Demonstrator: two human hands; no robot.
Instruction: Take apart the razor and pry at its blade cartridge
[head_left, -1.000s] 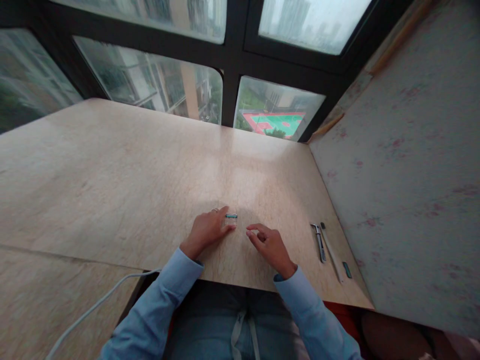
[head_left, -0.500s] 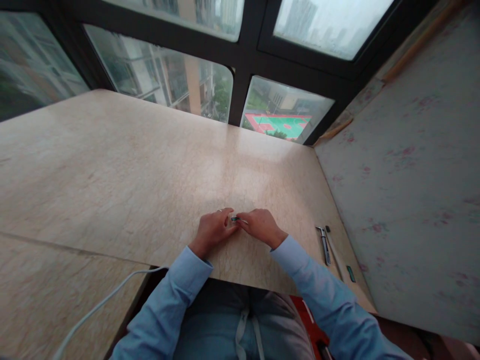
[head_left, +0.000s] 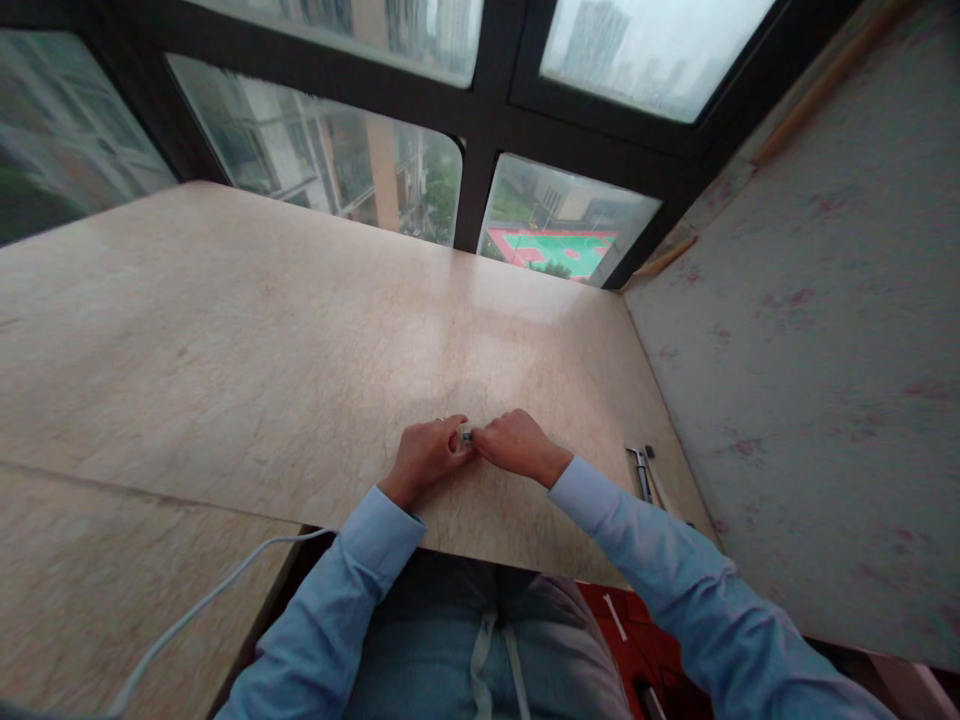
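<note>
Near the front edge of the marbled tabletop [head_left: 315, 370], my left hand [head_left: 427, 455] rests with thumb and fingers curled around a tiny dark and pale item [head_left: 466, 437]. My right hand [head_left: 517, 445] meets it from the right, its fingers closed together at the item's right end. Fingertips of both hands almost touch. The item is too small to name, and my fingers cover part of it. A ring shows on my left hand.
A razor-like metal tool [head_left: 640, 472] and a thin dark-tipped stick [head_left: 654, 470] lie at the right, partly behind my right sleeve. A white cable [head_left: 217, 592] crosses the lower left. Windows [head_left: 574, 225] and a flowered wall [head_left: 810, 400] bound the tabletop.
My right hand has turned slightly, its forearm now farther right and over the tools' lower ends. The thin pale piece at its fingertips no longer shows. My left hand is nearly unmoved.
</note>
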